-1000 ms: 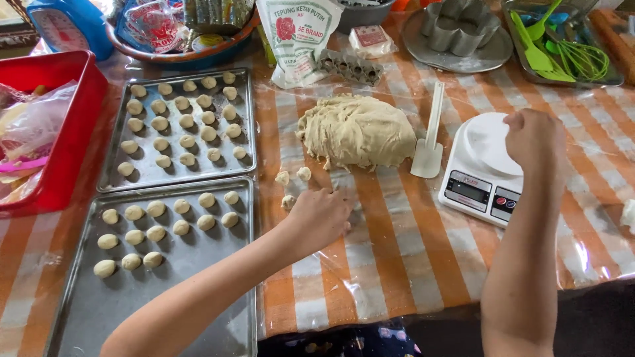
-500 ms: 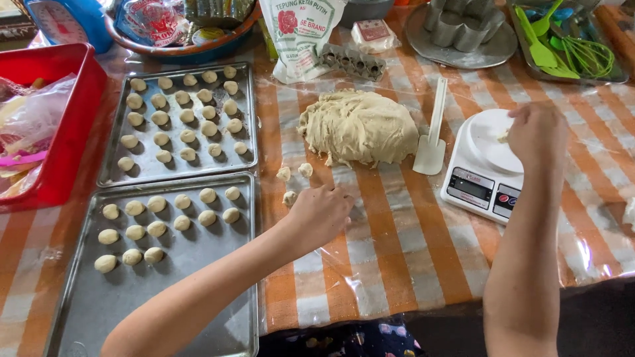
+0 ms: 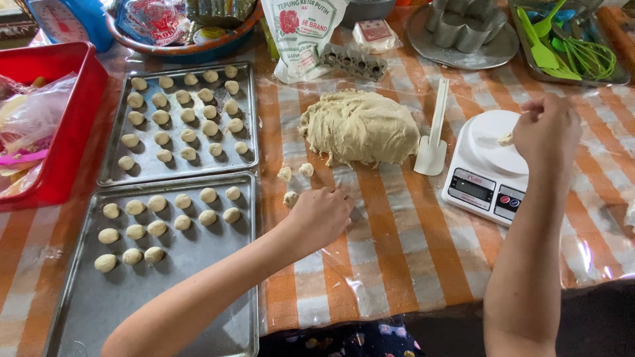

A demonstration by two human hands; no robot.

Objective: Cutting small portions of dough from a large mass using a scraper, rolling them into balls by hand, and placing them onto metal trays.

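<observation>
While the right hand [image 3: 546, 129] hovers over the white kitchen scale [image 3: 486, 165] with its fingers pinched on a small dough bit [image 3: 506, 139] at the edge of the round platform, the left hand [image 3: 321, 215] rests knuckles-up on the plastic-covered orange-striped tablecloth [image 3: 397, 264], fingers curled under; whether it grips anything cannot be told. Just beyond the left hand's fingertips lie three loose dough pieces [image 3: 291, 182], and past those sits the big dough mass [image 3: 360, 125], between the two hands and further from the person. A white scraper [image 3: 433, 142] lies between the mass and the scale. Left of the left forearm is the near baking tray [image 3: 198, 291], partly filled with dough balls [image 3: 159, 225]; above it a second tray [image 3: 175, 168] is nearly full. A red bin [image 3: 66, 132] stands at the far left.
</observation>
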